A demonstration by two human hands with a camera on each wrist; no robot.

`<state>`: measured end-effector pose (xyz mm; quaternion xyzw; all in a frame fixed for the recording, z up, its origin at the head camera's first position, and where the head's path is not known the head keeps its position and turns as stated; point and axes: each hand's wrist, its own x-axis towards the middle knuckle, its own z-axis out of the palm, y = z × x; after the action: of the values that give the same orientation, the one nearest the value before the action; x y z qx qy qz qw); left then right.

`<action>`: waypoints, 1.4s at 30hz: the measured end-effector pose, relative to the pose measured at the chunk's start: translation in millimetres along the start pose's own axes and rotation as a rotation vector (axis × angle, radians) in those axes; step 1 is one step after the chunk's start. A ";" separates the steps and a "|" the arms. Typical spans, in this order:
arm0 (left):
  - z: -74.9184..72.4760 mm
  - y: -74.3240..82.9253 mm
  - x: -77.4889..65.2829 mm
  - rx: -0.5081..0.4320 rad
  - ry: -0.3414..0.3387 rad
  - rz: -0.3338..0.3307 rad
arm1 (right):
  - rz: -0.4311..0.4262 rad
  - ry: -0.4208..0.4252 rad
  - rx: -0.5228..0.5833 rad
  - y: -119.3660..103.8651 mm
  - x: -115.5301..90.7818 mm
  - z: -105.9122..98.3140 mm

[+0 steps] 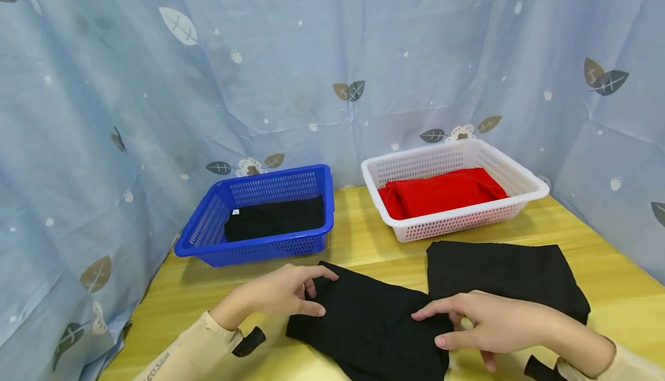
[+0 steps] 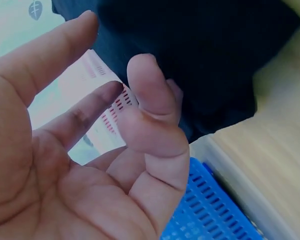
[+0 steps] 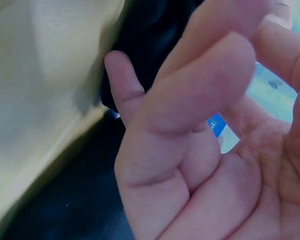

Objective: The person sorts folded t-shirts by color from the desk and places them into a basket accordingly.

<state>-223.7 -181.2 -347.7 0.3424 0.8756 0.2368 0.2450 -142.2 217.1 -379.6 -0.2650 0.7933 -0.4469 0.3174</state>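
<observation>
A piece of black clothing (image 1: 374, 323), its exact kind unclear, lies partly folded on the table in front of me. At its left edge is my left hand (image 1: 283, 291), fingers loosely bent, thumb and index finger apart over the fabric. My right hand (image 1: 488, 320) is at its right side, index fingertip and thumb at the cloth, with a gap between them. In the left wrist view the black fabric (image 2: 200, 50) appears beyond the fingers, nothing pinched. The right wrist view shows curled outer fingers (image 3: 165, 115) beside dark fabric; whether they touch it is hard to tell.
A second folded black cloth (image 1: 504, 271) lies at the right, partly behind my right hand. At the back left stands a blue basket (image 1: 260, 248) with folded black cloth inside. Behind on the right, a white basket (image 1: 462, 228) holds red cloth (image 1: 441, 193). A patterned curtain surrounds the table.
</observation>
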 end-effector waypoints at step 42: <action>24.4 -57.7 -102.0 -0.214 0.133 -0.172 | 0.010 0.089 -0.046 -26.0 85.4 9.0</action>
<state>-171.3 -285.9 -372.8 0.2215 0.8858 0.3291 0.2409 -188.2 140.1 -383.1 -0.2480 0.8180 -0.4382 0.2781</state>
